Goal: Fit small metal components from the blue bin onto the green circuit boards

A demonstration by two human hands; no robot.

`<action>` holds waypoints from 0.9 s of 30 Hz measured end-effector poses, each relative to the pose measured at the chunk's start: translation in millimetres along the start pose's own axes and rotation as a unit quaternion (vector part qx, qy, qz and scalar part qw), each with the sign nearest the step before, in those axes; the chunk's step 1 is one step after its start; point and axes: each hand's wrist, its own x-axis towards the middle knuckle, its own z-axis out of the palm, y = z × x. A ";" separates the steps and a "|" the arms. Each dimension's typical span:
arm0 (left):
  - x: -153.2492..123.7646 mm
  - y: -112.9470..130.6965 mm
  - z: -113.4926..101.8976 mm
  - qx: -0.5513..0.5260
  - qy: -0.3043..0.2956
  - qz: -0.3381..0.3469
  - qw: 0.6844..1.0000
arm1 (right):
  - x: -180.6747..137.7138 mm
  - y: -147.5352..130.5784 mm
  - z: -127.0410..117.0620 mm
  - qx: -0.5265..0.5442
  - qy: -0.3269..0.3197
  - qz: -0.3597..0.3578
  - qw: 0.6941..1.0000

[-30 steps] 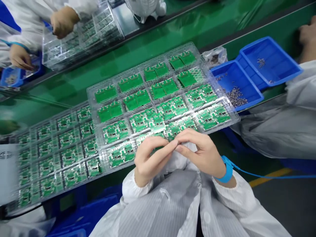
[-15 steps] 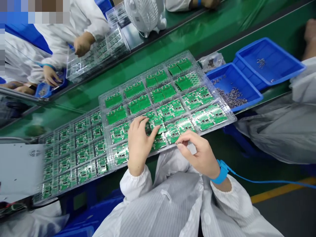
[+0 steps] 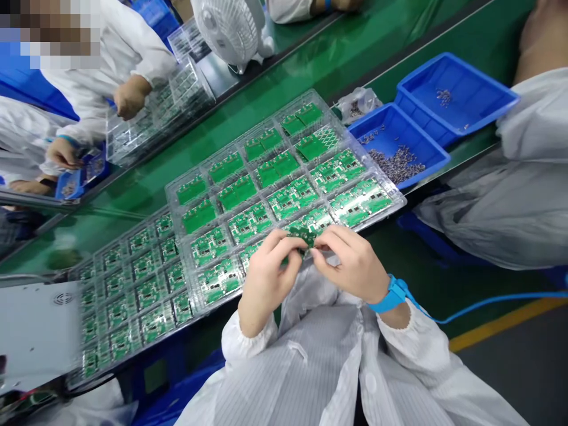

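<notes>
My left hand (image 3: 266, 278) and my right hand (image 3: 352, 263) meet just in front of a clear plastic tray (image 3: 381, 177) filled with green circuit boards. Between the fingertips of both hands sits a small green circuit board (image 3: 302, 235), lifted slightly above the tray's near edge. My left hand's fingers curl round its left side. The right hand pinches at its right edge, and whether it also holds a small part I cannot make out. A blue wrist strap (image 3: 390, 294) with a blue cord circles my right wrist.
A second tray of boards (image 3: 128, 284) lies to the left, beside a white device (image 3: 35, 331). Two blue bins (image 3: 437, 157) with small metal parts stand at the right. Another person's sleeve (image 3: 510, 195) is at right; other people's hands work across the green belt (image 3: 146, 177) near a white fan (image 3: 226, 29).
My left hand reached onto the tray half a second ago, then came back with a board. Both hands are together on it again.
</notes>
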 end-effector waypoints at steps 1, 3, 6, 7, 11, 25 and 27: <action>0.7 2.8 1.0 -0.003 -0.016 0.004 1.000 | -0.3 1.3 -0.5 -0.030 0.002 -0.013 0.999; 1.2 5.9 2.3 -0.016 -0.026 -0.001 1.000 | -1.1 2.7 -1.7 -0.075 0.001 -0.038 0.996; 0.8 7.1 3.0 -0.018 -0.021 -0.005 1.000 | -2.4 2.7 -4.5 -0.121 -0.020 -0.068 0.990; 0.8 7.2 2.9 -0.016 -0.022 -0.005 1.000 | -2.9 2.7 -5.6 -0.133 -0.027 -0.078 0.988; 2.7 8.0 1.8 -0.021 -0.041 -0.008 0.999 | -5.2 4.1 -9.8 -0.131 -0.035 -0.092 0.987; 0.5 3.6 19.2 0.003 0.084 0.056 0.995 | -11.7 -5.7 -8.7 0.157 0.087 0.074 0.981; 0.9 4.9 20.6 0.003 0.092 0.064 0.994 | -11.9 -3.9 -8.0 0.210 0.089 0.115 0.967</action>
